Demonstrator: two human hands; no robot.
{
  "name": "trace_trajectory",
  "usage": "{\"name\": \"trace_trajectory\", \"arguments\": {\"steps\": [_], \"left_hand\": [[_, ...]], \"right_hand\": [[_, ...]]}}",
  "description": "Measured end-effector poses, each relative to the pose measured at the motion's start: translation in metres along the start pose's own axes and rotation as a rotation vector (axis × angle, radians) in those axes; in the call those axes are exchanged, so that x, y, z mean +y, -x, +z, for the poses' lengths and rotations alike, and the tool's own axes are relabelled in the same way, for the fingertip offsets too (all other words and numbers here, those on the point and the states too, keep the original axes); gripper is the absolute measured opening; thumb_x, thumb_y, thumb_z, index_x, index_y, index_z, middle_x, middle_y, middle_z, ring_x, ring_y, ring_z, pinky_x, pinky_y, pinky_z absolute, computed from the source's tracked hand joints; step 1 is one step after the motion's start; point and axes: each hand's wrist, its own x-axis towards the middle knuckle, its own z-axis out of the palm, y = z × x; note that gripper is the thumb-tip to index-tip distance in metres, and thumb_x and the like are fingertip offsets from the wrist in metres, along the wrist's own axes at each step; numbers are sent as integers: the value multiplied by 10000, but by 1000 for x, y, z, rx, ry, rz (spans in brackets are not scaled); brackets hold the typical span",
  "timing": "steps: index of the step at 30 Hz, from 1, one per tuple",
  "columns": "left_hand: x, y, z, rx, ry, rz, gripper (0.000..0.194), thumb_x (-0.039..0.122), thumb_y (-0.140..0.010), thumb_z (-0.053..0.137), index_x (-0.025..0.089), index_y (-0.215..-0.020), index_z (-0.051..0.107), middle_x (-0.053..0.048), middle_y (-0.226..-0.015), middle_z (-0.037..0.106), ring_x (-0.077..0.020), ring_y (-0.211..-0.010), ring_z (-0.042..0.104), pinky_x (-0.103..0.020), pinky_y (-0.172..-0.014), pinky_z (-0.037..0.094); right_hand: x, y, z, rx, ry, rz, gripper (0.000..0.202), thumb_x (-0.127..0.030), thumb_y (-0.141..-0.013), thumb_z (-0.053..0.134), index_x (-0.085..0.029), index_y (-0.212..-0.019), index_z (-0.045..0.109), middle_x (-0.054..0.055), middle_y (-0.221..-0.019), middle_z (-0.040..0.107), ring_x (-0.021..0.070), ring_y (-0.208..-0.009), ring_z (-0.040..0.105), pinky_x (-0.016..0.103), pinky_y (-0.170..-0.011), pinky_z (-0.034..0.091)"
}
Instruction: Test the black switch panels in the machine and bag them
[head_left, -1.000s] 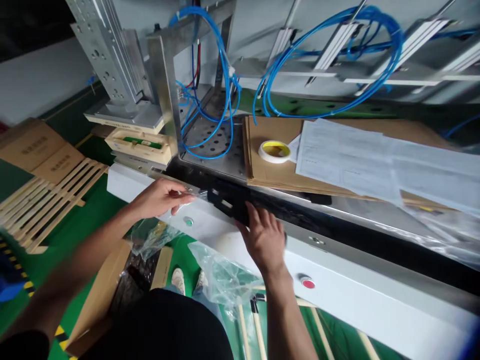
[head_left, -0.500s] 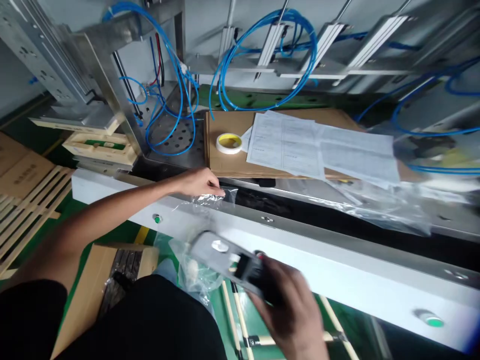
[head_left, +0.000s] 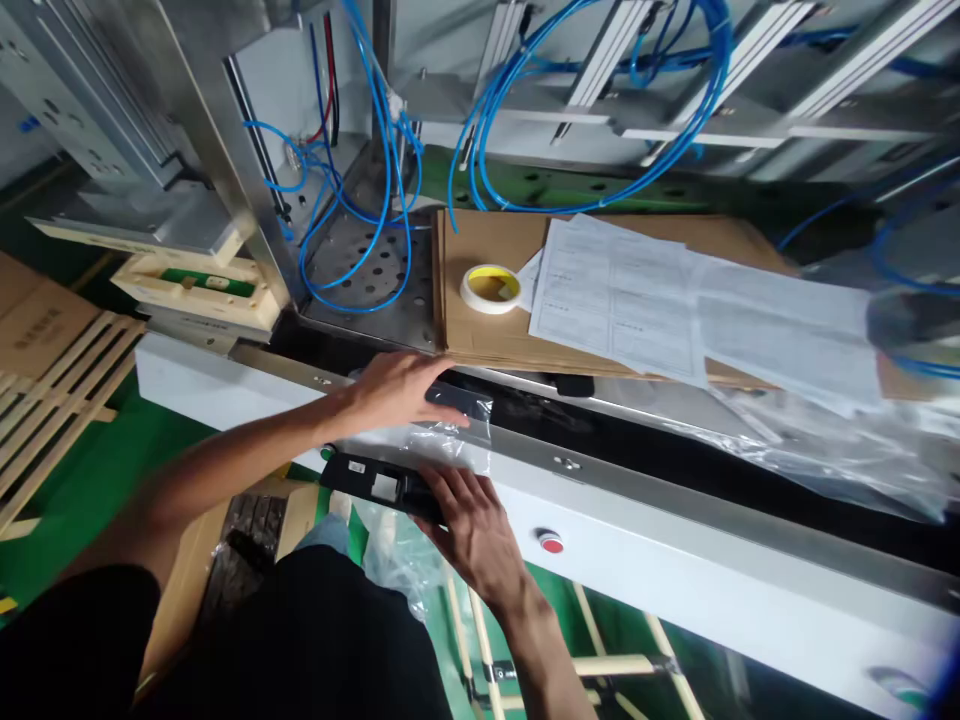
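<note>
My right hand (head_left: 476,530) grips one end of a long black plastic part (head_left: 367,480), held tilted just in front of the white machine rail. Two pale patches show on the part's face. Above it, my left hand (head_left: 401,390) is over the rail's top edge, thumb and forefinger spread apart. A clear plastic bag (head_left: 454,440) lies under and beside those fingers, draped across the rail; whether they touch it is hard to tell.
Beyond the rail (head_left: 675,545), cardboard sheets (head_left: 495,345) carry a tape roll (head_left: 491,290) and printed papers (head_left: 615,290). Blue hoses (head_left: 409,250) hang behind. A red button (head_left: 550,541) sits on the rail's front. An open carton (head_left: 300,515) stands below left.
My right hand has brought the black part left and up, close beneath my left hand. My left thumb and fingers have spread from their pinch at the bag. The view has shifted.
</note>
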Motion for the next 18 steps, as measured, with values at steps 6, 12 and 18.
{"name": "trace_trajectory", "arguments": {"steps": [6, 12, 18], "left_hand": [[-51, 86, -17, 113, -100, 121, 206, 304, -1005, 653, 230, -1163, 763, -112, -1218, 794, -267, -1165, 717, -434, -1073, 537], [-96, 88, -12, -34, -218, 66, 303, 197, -982, 626, 224, -1266, 728, -102, -1308, 768, -274, -1225, 690, -469, -1116, 501], [-75, 115, -6, 170, -454, -137, 255, 313, -1016, 600, 198, -1181, 756, -128, -1236, 780, -310, -1069, 694, -456, -936, 514]], "right_hand": [[-5, -3, 5, 51, -29, 83, 469, -427, -1055, 555, -185, -1455, 593, 158, -1256, 738, 325, -1139, 676, 478, -973, 512], [0, -7, 1, 102, 0, 45, 475, -374, -1064, 515, -196, -1504, 538, 138, -1212, 750, 310, -1122, 696, 507, -1071, 476], [-10, -9, -1, 253, 148, 311, 513, -421, -1055, 542, -181, -1507, 522, 177, -1216, 730, 342, -1098, 675, 515, -1033, 490]]}}
